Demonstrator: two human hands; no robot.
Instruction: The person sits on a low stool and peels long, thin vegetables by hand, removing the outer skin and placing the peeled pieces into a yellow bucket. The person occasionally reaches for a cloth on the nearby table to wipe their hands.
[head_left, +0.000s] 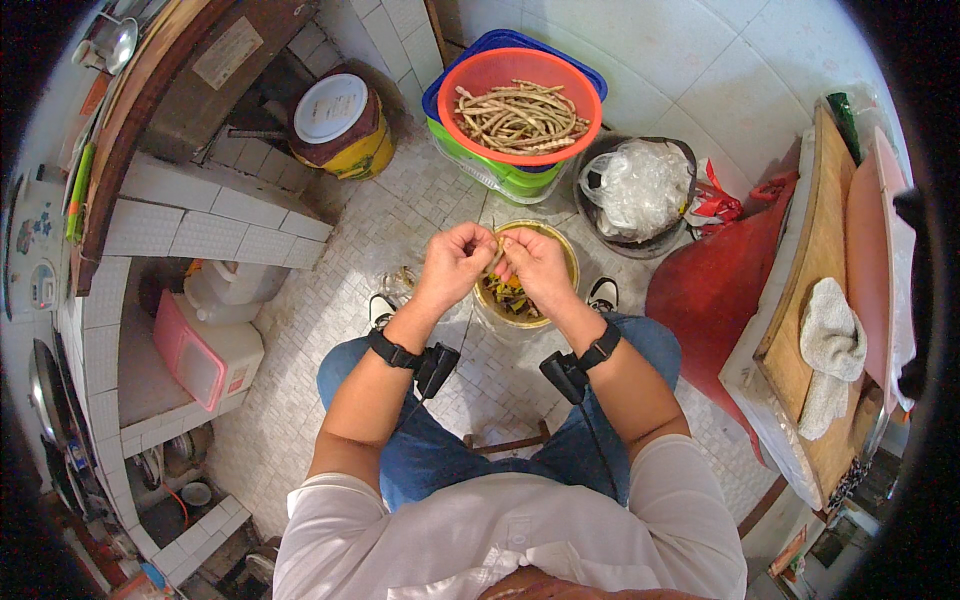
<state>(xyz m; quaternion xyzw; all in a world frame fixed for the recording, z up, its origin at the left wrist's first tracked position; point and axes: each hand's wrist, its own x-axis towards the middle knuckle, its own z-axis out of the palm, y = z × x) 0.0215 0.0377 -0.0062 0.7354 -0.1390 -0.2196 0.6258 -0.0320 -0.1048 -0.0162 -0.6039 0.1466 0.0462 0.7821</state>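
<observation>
My left hand (455, 261) and my right hand (537, 264) meet over a round yellow-rimmed bucket (571, 262). Between the fingertips of both is a small pale bean pod (495, 257), largely covered by the fingers. Dark and yellowish scraps (514, 296) lie inside the bucket, which stands on the floor between my feet. Beyond my hands, a red-orange plastic basket (466, 142) holds a heap of long tan bean pods (521, 116). Left of the bucket, a clear plastic bag (397, 279) on the floor has some bits in it.
Under the basket are blue and green containers (517, 180). A dark bin (637, 247) with clear plastic bags (637, 187) stands at the right, beside a red cover (720, 277) and a wooden board (795, 315) with a cloth (831, 330). A yellow tub (360, 154) sits at the back left.
</observation>
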